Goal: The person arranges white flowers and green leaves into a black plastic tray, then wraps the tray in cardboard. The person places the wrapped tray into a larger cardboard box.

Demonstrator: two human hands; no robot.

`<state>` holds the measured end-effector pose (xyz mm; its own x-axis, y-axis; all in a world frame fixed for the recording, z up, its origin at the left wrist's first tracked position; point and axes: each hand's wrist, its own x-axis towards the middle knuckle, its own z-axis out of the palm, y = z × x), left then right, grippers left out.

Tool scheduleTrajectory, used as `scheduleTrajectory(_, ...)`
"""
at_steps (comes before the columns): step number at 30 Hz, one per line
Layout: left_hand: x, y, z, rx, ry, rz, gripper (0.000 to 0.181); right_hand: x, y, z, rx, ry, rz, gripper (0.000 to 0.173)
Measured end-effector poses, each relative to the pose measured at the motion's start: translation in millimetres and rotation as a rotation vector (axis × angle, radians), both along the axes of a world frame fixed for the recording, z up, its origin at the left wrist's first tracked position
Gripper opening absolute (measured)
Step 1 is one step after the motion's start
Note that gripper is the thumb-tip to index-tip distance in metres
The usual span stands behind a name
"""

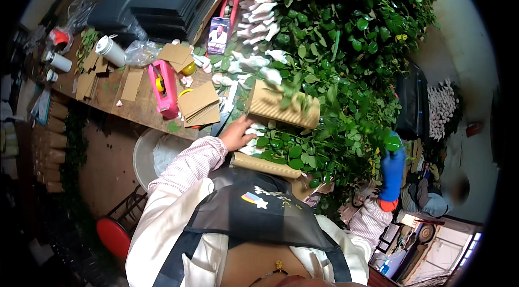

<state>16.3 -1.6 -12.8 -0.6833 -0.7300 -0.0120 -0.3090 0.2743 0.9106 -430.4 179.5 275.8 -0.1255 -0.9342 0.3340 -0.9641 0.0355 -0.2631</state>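
Observation:
My bare left hand (pixel 236 133) rests at the near edge of the bench, beside the open end of a corrugated cardboard wrap (pixel 279 105) around leafy stems; whether it grips anything is unclear. My right hand (pixel 392 155), in a blue glove, is out at the far right among leaves of the stems, its fingers blurred. White-sleeved flower heads (pixel 259 15) lie in a row beside the large heap of green foliage (pixel 344 35). A second rolled cardboard piece (pixel 265 165) lies close to my apron. Scissors (pixel 229 104) lie left of the wrap.
On the wooden bench (pixel 156 118) are a pink tape dispenser (pixel 164 90), stacked cardboard pieces (pixel 199 104), a phone (pixel 217 36) and a white bottle (pixel 110 51). A white bin (pixel 142 157) and red stool (pixel 113 236) stand at left. Another person (pixel 432 201) is at far right.

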Motion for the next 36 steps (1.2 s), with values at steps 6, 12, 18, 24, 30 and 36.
scheduleTrajectory(6, -1.2, -1.5, 2.3, -0.056, -0.045, -0.073, 0.046, -21.3, 36.2, -156.0, 0.321, -0.273, -0.066, 0.027)
scheduleTrajectory(12, 0.6, -1.3, 1.0, -0.129, 0.035, -0.018, 0.038, 2.2, 0.0, -138.0, 0.577, 0.496, -0.329, 0.049)
scheduleTrajectory(18, -0.2, 0.7, 11.5, -0.040, 0.025, -0.006, 0.036, 113.5, -47.8, -47.6, 0.238, 0.246, -0.085, 0.057)
scheduleTrajectory(24, -1.5, 0.5, 10.7, -0.020, 0.029, 0.005, 0.032, 232.2, -109.9, -97.3, 0.656, -0.025, 0.150, 0.045)
scheduleTrajectory(30, -2.4, 2.9, 11.8, -0.087, -0.079, 0.012, 0.045, 212.1, -139.3, -218.4, 0.632, 0.242, 0.059, 0.034)
scheduleTrajectory(36, -13.8, -0.4, 0.1, 0.269, 0.145, 0.314, 0.031, 210.8, -136.5, -239.1, 0.598, 0.230, 0.109, 0.034)
